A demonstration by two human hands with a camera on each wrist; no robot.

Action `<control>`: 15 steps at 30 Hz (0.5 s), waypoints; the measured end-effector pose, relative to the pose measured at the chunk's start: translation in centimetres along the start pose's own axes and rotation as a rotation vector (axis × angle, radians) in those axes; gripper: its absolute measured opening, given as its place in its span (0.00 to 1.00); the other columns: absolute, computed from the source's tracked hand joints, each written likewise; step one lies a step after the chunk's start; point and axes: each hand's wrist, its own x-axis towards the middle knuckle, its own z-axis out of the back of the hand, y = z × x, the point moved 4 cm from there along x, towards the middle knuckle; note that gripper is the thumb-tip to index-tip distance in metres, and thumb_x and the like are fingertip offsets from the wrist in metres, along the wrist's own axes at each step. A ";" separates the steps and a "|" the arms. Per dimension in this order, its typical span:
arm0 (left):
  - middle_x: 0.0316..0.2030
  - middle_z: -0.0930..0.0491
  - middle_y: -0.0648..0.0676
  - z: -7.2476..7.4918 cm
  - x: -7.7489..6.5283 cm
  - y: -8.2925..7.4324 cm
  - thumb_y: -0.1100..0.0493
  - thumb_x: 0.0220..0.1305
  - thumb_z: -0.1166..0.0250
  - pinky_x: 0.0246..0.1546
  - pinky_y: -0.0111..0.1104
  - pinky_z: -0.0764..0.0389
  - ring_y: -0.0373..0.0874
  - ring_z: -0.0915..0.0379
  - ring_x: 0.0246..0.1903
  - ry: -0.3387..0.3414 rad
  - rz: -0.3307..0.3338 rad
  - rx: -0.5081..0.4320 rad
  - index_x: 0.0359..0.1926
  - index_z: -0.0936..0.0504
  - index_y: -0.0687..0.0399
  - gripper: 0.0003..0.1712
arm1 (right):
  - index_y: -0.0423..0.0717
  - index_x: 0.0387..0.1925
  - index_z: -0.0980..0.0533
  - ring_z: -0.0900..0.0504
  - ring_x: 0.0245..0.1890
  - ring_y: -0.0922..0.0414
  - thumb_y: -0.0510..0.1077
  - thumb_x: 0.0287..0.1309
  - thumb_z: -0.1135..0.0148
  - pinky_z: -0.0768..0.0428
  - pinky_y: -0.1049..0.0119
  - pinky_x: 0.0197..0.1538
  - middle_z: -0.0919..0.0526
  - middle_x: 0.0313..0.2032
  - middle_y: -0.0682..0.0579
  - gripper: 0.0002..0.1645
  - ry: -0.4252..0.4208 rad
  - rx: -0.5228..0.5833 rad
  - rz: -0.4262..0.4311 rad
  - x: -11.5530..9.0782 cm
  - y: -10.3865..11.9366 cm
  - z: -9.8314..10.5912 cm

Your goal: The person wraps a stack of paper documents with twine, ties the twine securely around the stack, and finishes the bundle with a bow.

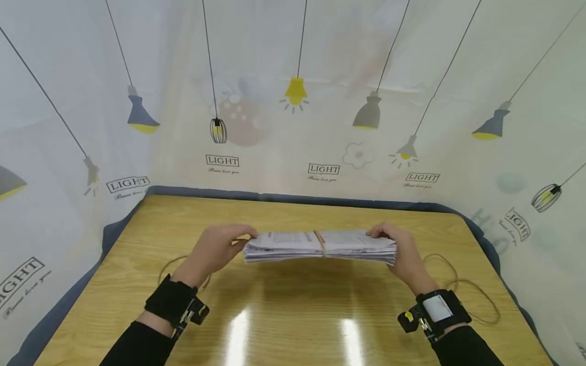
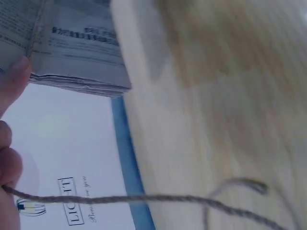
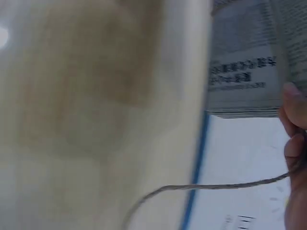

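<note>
A flat bundle of folded newspapers [image 1: 284,241] is held up over the wooden table, with a strand of twine [image 1: 323,246] across its middle. My left hand [image 1: 214,251] grips its left end, with the thumb [image 2: 17,79] pressed on the printed paper. At the right end my right hand [image 1: 405,254] grips it too, thumb on the page in the right wrist view. A length of twine [image 2: 144,198] trails from the curled left fingers. Another twine length [image 3: 230,185] comes out from the right fingers. Both tails curve down toward the tabletop.
The wooden table [image 1: 302,315] has a dark blue border [image 1: 293,199] around its edges. Behind and beside it hangs a white curtain [image 1: 274,40] printed with lamps. One loose twine loop [image 1: 485,300] lies beyond the right wrist, and another twine curve [image 1: 166,265] is by the left wrist.
</note>
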 end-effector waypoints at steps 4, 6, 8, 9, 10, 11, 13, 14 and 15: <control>0.38 0.15 0.44 -2.2 -1.9 -0.8 0.62 0.52 0.28 0.30 0.27 0.21 0.34 0.20 0.34 0.047 -0.114 0.143 0.37 0.17 0.43 0.12 | 0.46 0.34 0.27 0.24 0.38 0.58 0.23 0.45 0.35 0.22 0.59 0.38 0.22 0.37 0.53 0.19 0.049 -0.071 0.098 -2.4 -0.9 -2.3; 0.36 0.16 0.43 -3.6 -3.0 -1.0 0.61 0.52 0.29 0.28 0.25 0.22 0.33 0.22 0.31 0.112 -0.127 0.164 0.33 0.17 0.43 0.09 | 0.48 0.30 0.28 0.26 0.36 0.60 0.23 0.46 0.36 0.23 0.63 0.35 0.24 0.36 0.55 0.19 0.129 -0.109 0.093 -3.7 -1.4 -3.5; 0.36 0.18 0.42 -4.7 -3.8 -0.9 0.60 0.54 0.30 0.28 0.25 0.23 0.32 0.24 0.29 0.172 -0.097 0.167 0.33 0.17 0.42 0.07 | 0.52 0.26 0.28 0.27 0.34 0.62 0.25 0.49 0.36 0.22 0.66 0.35 0.26 0.34 0.58 0.19 0.206 -0.139 0.037 -4.7 -1.8 -4.3; 0.37 0.19 0.42 -5.2 -4.1 -0.8 0.60 0.56 0.31 0.28 0.25 0.23 0.32 0.26 0.29 0.195 -0.061 0.163 0.34 0.16 0.42 0.06 | 0.53 0.25 0.28 0.27 0.34 0.63 0.26 0.51 0.36 0.22 0.66 0.35 0.26 0.34 0.60 0.18 0.239 -0.152 -0.004 -5.0 -2.0 -4.6; 0.37 0.20 0.42 -5.5 -4.4 -0.6 0.59 0.57 0.31 0.28 0.25 0.24 0.32 0.27 0.28 0.210 -0.021 0.166 0.35 0.17 0.42 0.06 | 0.54 0.26 0.28 0.27 0.34 0.63 0.28 0.53 0.36 0.23 0.65 0.35 0.27 0.33 0.60 0.17 0.273 -0.159 -0.045 -5.3 -2.2 -4.8; 0.38 0.21 0.41 -5.7 -4.6 -0.4 0.59 0.59 0.32 0.28 0.26 0.24 0.32 0.29 0.27 0.222 0.026 0.164 0.37 0.17 0.42 0.06 | 0.54 0.26 0.27 0.27 0.34 0.63 0.29 0.53 0.36 0.23 0.65 0.36 0.26 0.33 0.60 0.16 0.300 -0.154 -0.090 -5.5 -2.3 -5.0; 0.40 0.24 0.42 -5.9 -4.9 0.2 0.57 0.62 0.35 0.26 0.27 0.26 0.32 0.32 0.25 0.232 0.119 0.162 0.43 0.19 0.41 0.08 | 0.54 0.28 0.27 0.27 0.33 0.63 0.31 0.54 0.36 0.23 0.64 0.36 0.25 0.33 0.60 0.14 0.340 -0.141 -0.175 -5.7 -2.6 -5.2; 0.40 0.24 0.42 -6.0 -5.1 0.4 0.55 0.63 0.35 0.26 0.27 0.27 0.32 0.33 0.25 0.234 0.162 0.161 0.45 0.19 0.41 0.10 | 0.54 0.28 0.27 0.27 0.33 0.63 0.31 0.54 0.36 0.23 0.63 0.36 0.25 0.32 0.60 0.14 0.355 -0.135 -0.209 -5.7 -2.7 -5.2; 0.40 0.25 0.42 -6.0 -5.2 0.7 0.54 0.63 0.36 0.26 0.27 0.27 0.32 0.34 0.25 0.241 0.198 0.158 0.47 0.20 0.41 0.10 | 0.54 0.29 0.27 0.27 0.32 0.63 0.32 0.55 0.36 0.23 0.63 0.36 0.25 0.32 0.59 0.13 0.371 -0.127 -0.241 -5.8 -2.8 -5.2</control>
